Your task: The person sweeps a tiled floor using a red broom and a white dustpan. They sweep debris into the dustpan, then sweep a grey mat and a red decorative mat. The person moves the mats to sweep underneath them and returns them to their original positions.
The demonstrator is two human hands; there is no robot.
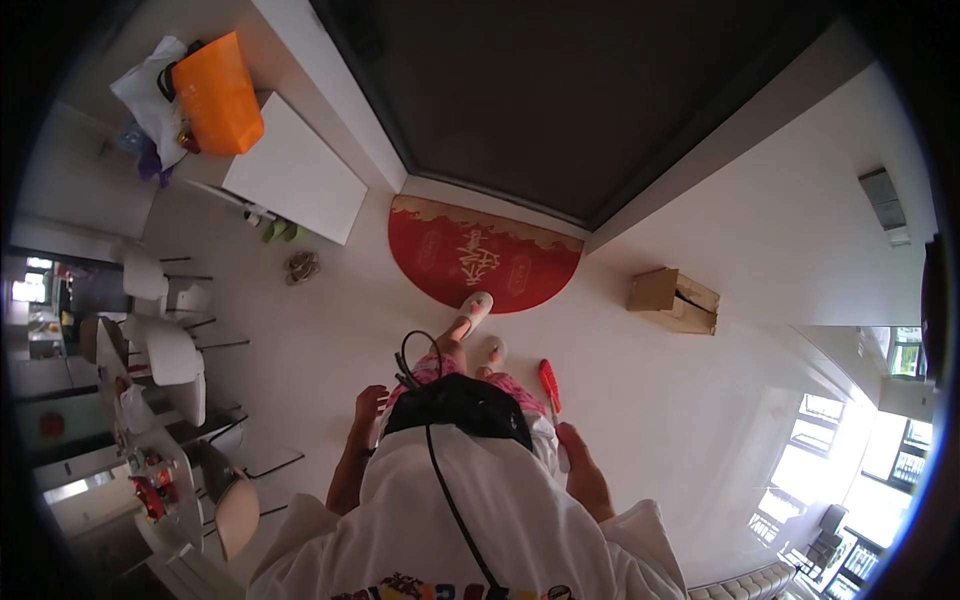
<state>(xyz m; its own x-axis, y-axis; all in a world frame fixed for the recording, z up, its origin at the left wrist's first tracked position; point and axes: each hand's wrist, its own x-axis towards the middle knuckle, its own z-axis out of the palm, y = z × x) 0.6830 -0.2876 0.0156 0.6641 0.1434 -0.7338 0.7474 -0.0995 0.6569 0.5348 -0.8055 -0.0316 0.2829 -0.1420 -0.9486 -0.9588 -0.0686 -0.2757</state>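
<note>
My right hand [572,440] is closed round the pale handle of a tool with a narrow red head [549,385]. It looks like a brush, but its exact kind is hard to make out. The red head points forward, beside my right leg. On the other side, my left hand [371,402] hangs by my hip with its fingers loosely bent and apart, and I see nothing in it. My left foot, in a pale slipper [477,308], is at the near edge of a red half-round doormat [430,250]; the other foot is a little behind.
A dark doorway [560,90] lies beyond the mat. An open cardboard box [660,300] stands by the right wall. To the left are a white cabinet [300,175] with an orange bag [220,95], shoes [301,267] on the floor, and chairs [170,355] beside a cluttered table [180,480].
</note>
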